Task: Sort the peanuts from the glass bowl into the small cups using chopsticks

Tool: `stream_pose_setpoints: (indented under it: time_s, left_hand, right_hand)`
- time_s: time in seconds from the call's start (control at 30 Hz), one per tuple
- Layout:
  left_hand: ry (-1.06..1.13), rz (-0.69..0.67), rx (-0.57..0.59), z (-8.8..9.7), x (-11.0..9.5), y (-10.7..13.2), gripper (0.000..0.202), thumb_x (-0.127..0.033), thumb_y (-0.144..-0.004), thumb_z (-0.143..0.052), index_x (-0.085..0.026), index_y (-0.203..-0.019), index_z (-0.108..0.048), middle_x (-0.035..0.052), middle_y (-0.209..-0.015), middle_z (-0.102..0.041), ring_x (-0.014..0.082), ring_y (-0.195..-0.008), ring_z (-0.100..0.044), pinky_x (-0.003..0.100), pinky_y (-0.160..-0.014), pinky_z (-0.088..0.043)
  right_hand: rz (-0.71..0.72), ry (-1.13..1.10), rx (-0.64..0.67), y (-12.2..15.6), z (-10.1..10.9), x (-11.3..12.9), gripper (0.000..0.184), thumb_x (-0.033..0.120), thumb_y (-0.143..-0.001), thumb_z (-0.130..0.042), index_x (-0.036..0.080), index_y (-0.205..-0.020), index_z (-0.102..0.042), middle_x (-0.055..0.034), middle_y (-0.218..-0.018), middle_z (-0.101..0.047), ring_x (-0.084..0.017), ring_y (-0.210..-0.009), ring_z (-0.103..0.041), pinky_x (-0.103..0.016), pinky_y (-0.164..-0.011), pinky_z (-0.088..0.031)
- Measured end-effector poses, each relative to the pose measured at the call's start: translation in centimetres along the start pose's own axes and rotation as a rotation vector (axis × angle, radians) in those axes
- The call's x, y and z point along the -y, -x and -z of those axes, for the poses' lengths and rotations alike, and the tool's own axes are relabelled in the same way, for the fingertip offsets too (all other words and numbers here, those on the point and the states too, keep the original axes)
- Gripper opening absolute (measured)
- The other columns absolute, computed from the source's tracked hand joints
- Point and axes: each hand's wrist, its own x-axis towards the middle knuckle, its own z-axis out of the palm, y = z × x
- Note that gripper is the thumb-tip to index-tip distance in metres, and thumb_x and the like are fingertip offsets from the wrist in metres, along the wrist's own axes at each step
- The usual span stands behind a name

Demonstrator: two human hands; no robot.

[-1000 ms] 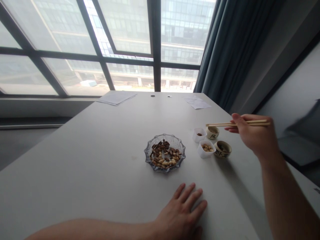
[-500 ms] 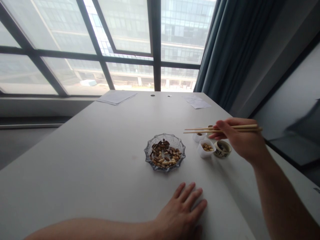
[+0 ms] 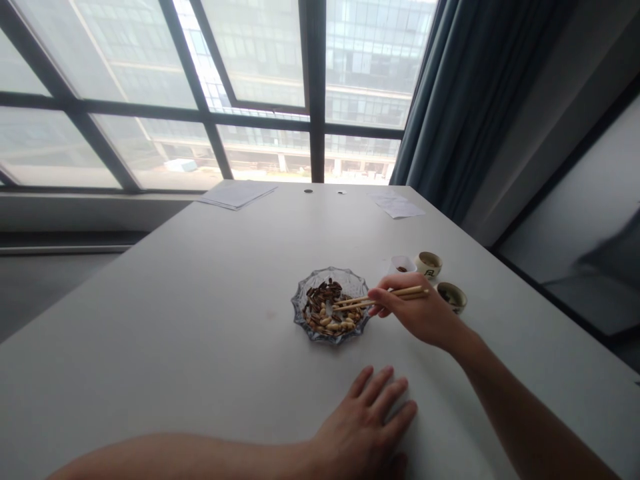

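Observation:
My right hand grips a pair of wooden chopsticks, their tips down among the mixed nuts and seeds in a scalloped glass bowl. Dark striped seeds gather toward the back of the bowl, pale peanut-like ones toward the front. Whether the tips pinch a piece I cannot tell. My left hand lies palm down on the table in front of the bowl, fingers spread, holding nothing. Behind my right hand stands a small white plastic cup with a few dark pieces; a second white cup is hidden by the hand.
Two small ceramic cups with dark characters, one farther back and one nearer, stand right of the bowl. Paper sheets lie at the white table's far left and far right. Windows and a dark curtain are beyond.
My right hand has moved left and toward me with the chopsticks, from above the small cups to the glass bowl. The tips have gone down into the nuts. My left hand stays put.

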Motion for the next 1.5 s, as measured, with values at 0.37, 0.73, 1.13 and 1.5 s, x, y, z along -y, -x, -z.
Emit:
stream_pose_setpoints:
  time_s: [0.37,0.73,1.13,1.5]
  left_hand:
    - [-0.007,0.007,-0.002,0.1,-0.1,0.0,0.063,-0.045,-0.102,-0.063,-0.02,-0.155,-0.043,0.0124,-0.165,-0.038,0.0372,-0.152,-0.029,0.058,-0.124,-0.021]
    - [0.025,0.019,0.015,0.6,-0.2,0.0,0.057,-0.047,-0.106,-0.054,-0.02,-0.155,-0.043,0.0121,-0.165,-0.037,0.0366,-0.153,-0.027,0.057,-0.124,-0.019]
    - [0.025,0.017,0.019,0.3,0.0,-0.1,0.056,-0.048,-0.107,-0.052,-0.02,-0.155,-0.042,0.0119,-0.166,-0.037,0.0364,-0.153,-0.027,0.058,-0.124,-0.02]
    - [0.027,0.003,0.001,0.3,0.0,0.1,0.055,-0.05,-0.109,-0.046,-0.02,-0.155,-0.042,0.0119,-0.165,-0.037,0.0367,-0.152,-0.029,0.058,-0.124,-0.021]
  right_hand:
    - [-0.001,-0.05,-0.076,-0.1,-0.2,-0.3,0.042,0.058,-0.089,-0.075,0.018,-0.076,-0.074,-0.0062,-0.072,-0.079,-0.026,-0.073,-0.081,-0.032,-0.067,-0.066]
    - [0.094,0.166,-0.768,0.8,8.4,0.5,0.041,0.058,-0.084,-0.079,0.018,-0.077,-0.077,-0.0092,-0.071,-0.079,-0.027,-0.064,-0.079,-0.034,-0.059,-0.067]
    - [0.18,0.345,-0.899,0.5,9.5,-0.5,0.04,0.057,-0.088,-0.076,0.019,-0.077,-0.075,-0.0069,-0.068,-0.077,-0.025,-0.062,-0.078,-0.032,-0.059,-0.065]
    - [0.013,-0.178,-0.209,0.5,-1.5,1.1,0.043,0.058,-0.086,-0.078,0.015,-0.08,-0.078,-0.0074,-0.07,-0.078,-0.024,-0.067,-0.08,-0.025,-0.058,-0.063]
